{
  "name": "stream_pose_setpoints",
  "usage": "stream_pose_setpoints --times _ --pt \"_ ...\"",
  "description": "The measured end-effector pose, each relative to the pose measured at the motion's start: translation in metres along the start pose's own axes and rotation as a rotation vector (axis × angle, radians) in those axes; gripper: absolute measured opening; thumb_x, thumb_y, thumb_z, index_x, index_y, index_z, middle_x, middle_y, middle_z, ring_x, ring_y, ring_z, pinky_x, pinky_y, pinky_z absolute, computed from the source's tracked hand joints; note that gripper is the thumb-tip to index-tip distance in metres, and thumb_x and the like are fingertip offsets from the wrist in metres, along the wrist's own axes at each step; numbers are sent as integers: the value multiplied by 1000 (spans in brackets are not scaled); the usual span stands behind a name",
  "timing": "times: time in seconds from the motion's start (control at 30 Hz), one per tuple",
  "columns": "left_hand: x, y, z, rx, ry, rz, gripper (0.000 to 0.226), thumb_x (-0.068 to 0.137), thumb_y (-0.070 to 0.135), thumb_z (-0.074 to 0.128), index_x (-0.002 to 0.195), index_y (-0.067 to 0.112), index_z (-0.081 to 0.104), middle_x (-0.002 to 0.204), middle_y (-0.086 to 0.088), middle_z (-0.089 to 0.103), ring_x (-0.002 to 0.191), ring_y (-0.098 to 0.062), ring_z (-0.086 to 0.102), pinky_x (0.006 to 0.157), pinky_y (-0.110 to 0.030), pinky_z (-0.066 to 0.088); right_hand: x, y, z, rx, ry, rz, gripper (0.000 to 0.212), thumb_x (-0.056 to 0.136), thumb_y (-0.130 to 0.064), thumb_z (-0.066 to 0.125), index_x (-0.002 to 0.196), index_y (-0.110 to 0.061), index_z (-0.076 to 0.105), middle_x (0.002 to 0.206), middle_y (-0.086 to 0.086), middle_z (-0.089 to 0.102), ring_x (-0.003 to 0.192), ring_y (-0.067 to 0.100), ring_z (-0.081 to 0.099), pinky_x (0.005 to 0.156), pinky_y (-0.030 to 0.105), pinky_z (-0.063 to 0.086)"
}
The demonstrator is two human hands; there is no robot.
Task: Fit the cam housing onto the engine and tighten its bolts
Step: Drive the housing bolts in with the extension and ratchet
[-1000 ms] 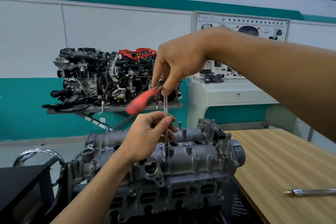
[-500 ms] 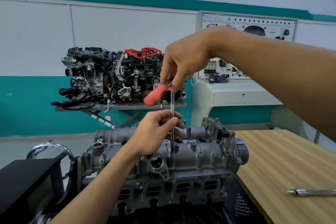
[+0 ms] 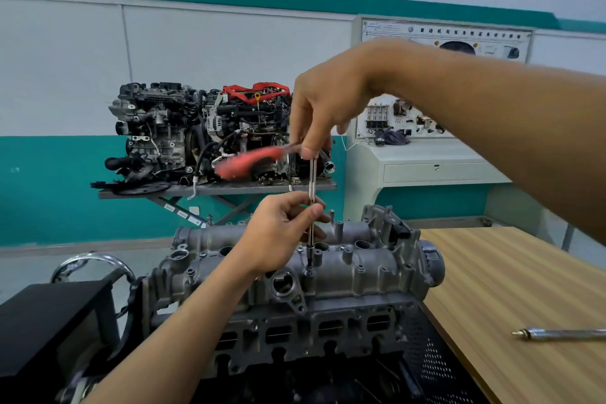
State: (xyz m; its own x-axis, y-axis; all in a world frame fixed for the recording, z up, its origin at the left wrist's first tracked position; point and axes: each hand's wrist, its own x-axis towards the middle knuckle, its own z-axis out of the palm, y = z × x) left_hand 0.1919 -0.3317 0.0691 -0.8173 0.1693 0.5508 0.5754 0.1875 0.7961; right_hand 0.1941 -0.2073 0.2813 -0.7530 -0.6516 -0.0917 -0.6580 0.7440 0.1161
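Right hand (image 3: 323, 108) pinching the red-handled wrench (image 3: 249, 162), left hand (image 3: 282, 233) below pinching its upright shaft (image 3: 312, 180), cam housing (image 3: 360, 269) underneath.

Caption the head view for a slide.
Right hand holds a red-handled ratchet atop an extension, left hand steadying it on a bolt of the cam housing.
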Motion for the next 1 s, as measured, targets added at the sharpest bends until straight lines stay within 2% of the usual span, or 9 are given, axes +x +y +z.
stream_pose_setpoints --times 0.1,0.2,0.3,0.4,0.5,0.63,0.83,0.9,1.0 --pt "0 -1 0 -20 -42 -2 12 102 11 54 103 11 67 95 -3 78 79 -23 76 69 -28 60 -4 -2 -3 -28 -19 -4 9 82 -35 78 87 -29 73 82 -6 78 79 9 75 67 27 52" --pt "0 -3 2 83 -42 40 12 101 17 58 99 22 68 92 2 78 78 -18 76 72 -28 61 9 -1 6 -162 52 188 45 93 -51 62 69 -13 65 62 -2 73 47 12 64 56 26 45" --pt "-1 -4 1 169 -15 80 10 96 18 67 89 25 69 81 4 78 69 -14 75 69 -23 59 17 2 15 -163 143 286 48 99 -42 51 62 -11 55 45 -1 61 32 14 46 47 22 37" --pt "-1 -4 1 162 -12 91 15 98 12 63 88 22 68 81 3 77 65 -16 75 67 -24 60 13 3 17 -75 168 271 46 97 -47 50 72 -10 59 55 -1 70 42 13 61 51 23 44" --pt "-1 -5 -1 130 -44 54 13 101 10 58 99 20 66 87 4 78 68 -19 75 66 -23 58 9 6 16 -175 311 19 35 94 -48 56 97 -17 74 83 -13 75 80 8 71 79 29 53" --pt "0 -7 -2 125 -50 40 17 103 10 53 117 10 62 93 4 78 72 -20 76 63 -18 54 -7 10 12 -102 210 -131 20 89 -46 68 103 -33 75 65 -39 62 69 -21 58 69 15 39" --pt "1 -7 2 112 18 67 8 98 6 61 105 8 64 78 -4 75 66 -21 74 67 -33 62 6 15 17 -351 172 169 64 92 -61 53 56 -10 61 48 -2 60 55 20 55 55 30 39" --pt "-1 -8 1 133 37 87 6 98 6 61 101 9 65 74 -2 73 64 -17 73 66 -31 62 6 10 15 -321 178 166 62 90 -61 57 58 -9 62 53 2 62 55 24 55 59 32 46" --pt "-2 -8 -1 137 12 95 11 99 4 58 104 11 65 77 -4 73 66 -18 73 70 -34 62 0 9 10 -99 99 81 33 90 -39 70 89 -7 75 64 1 74 66 18 74 67 30 59"
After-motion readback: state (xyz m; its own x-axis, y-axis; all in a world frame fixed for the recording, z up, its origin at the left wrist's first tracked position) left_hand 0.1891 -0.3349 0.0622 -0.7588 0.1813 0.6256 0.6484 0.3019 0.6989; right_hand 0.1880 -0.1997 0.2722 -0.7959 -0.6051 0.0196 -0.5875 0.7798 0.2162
